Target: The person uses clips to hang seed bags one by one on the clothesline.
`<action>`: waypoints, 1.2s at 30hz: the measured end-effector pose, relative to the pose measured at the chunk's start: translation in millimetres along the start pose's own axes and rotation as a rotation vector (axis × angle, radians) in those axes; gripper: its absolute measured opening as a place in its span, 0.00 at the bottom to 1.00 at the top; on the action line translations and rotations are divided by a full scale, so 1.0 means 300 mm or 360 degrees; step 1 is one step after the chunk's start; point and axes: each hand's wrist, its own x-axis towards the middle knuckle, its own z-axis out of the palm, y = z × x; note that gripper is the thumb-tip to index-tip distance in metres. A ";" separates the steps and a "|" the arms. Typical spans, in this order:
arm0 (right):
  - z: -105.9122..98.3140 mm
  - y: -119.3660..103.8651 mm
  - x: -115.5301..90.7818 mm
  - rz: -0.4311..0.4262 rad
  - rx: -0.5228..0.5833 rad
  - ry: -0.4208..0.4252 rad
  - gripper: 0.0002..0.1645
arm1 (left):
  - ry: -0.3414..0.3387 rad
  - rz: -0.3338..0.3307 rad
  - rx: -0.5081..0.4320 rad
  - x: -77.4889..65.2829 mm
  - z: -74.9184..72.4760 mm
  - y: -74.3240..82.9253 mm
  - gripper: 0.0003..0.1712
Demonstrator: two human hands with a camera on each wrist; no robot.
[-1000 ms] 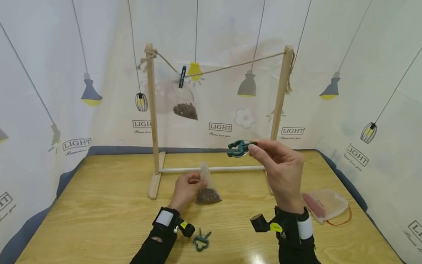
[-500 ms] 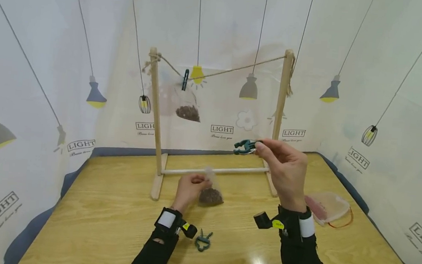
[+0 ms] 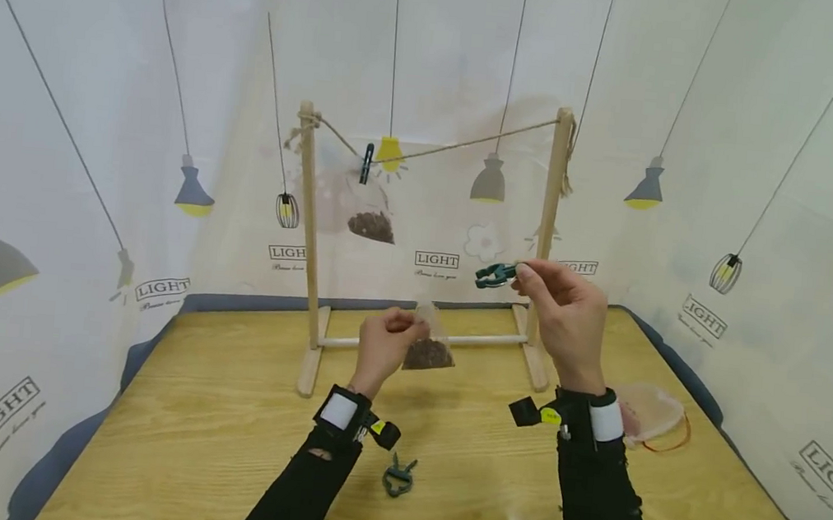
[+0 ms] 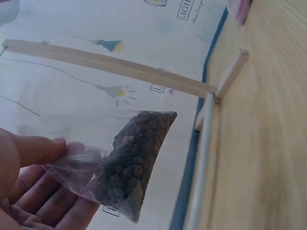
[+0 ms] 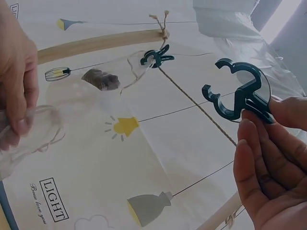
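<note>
My left hand pinches a clear plastic bag between thumb and fingers. Dark brown granules fill the bag's lower part, as the left wrist view shows, and it hangs above the table in front of the stand's white bar. My right hand grips a dark green plastic clip by its handles, its curved mouth pointing left. Up on the rope, another green clip holds a similar bag of dark bits. A third green clip lies on the table near my left wrist.
The rope sags between two wooden posts of a stand joined by a white bar. A pale mesh pouch with an orange cord lies at the right. White printed sheets surround the wooden table.
My left hand has lifted the bag off the table, up toward the stand's bar. My right hand has risen slightly with its clip. The view has shifted a little.
</note>
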 end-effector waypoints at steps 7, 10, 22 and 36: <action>0.007 -0.017 0.100 -0.0085 -0.0142 -0.0078 0.11 | 0.0146 0.0143 -0.0022 0.066 -0.009 0.126 0.05; 0.013 -0.025 0.147 -0.0143 -0.0272 -0.0115 0.11 | 0.0185 0.0220 -0.0001 0.093 -0.009 0.179 0.05; 0.063 -0.050 0.349 -0.0402 -0.0365 -0.0289 0.11 | 0.0272 0.0417 0.0079 0.174 0.003 0.356 0.07; 0.131 -0.106 0.507 -0.0476 -0.0589 -0.0306 0.11 | 0.0295 0.0441 0.0043 0.236 0.002 0.434 0.07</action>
